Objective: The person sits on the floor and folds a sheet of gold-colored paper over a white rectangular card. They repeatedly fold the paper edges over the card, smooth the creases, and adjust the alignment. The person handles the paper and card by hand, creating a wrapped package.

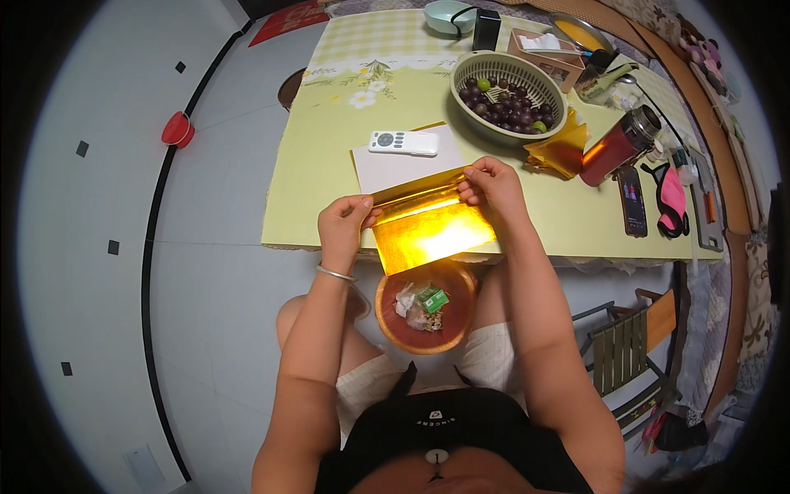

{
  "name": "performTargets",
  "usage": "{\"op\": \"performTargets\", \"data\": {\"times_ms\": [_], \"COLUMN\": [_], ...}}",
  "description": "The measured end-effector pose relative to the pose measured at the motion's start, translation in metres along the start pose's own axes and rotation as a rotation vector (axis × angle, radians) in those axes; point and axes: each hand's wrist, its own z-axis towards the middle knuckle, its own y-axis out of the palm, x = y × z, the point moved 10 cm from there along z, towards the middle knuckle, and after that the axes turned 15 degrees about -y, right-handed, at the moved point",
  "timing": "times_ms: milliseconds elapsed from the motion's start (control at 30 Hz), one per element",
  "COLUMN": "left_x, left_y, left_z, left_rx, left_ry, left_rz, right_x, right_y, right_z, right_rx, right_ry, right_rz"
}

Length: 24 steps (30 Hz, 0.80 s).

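Both hands, left [344,226] and right [492,185], pinched gold foil [432,230]; a hard tug risked tearing the thin sheet.

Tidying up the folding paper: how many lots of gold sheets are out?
2: one gold sheet folded between the left hand and right hand; a crumpled gold pile right of the colander. Others may be hidden.

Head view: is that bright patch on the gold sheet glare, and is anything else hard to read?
Head view: yes, the gold sheet, pinched by the left hand and right hand, reflects a washed-out hotspot near its middle. Fisheye bends the table edge and floor lines. The corners go black. The basket of dark fruit stays sharp.
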Motion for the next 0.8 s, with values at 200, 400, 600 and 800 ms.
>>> {"op": "performTargets", "data": {"times_ms": [200, 400, 600, 800], "left_x": [-0.001, 0.025, 0.035, 0.039], "left_y": [-0.004, -0.002, 0.009, 0.015], "left_z": [0.002, -0.015, -0.027, -0.031], "left_rx": [0.009, 0.209, 0.267, 0.26], "left_ry": [0.019, 0.365, 0.476, 0.508], "left_rz": [0.092, 0.608, 0.748, 0.807], "right_x": [-0.007, -0.003, -0.015, -0.023], "right_y": [-0.001, -0.006, -0.001, -0.001], "right_z": [-0.012, -0.014, -0.014, -0.015], "right_rx": [-0.059, -0.119, -0.147, -0.15], "right_ry": [0.04, 0.025, -0.028, -0.085], "right_rz": [-0.179, -0.361, -0.592, -0.749]}}
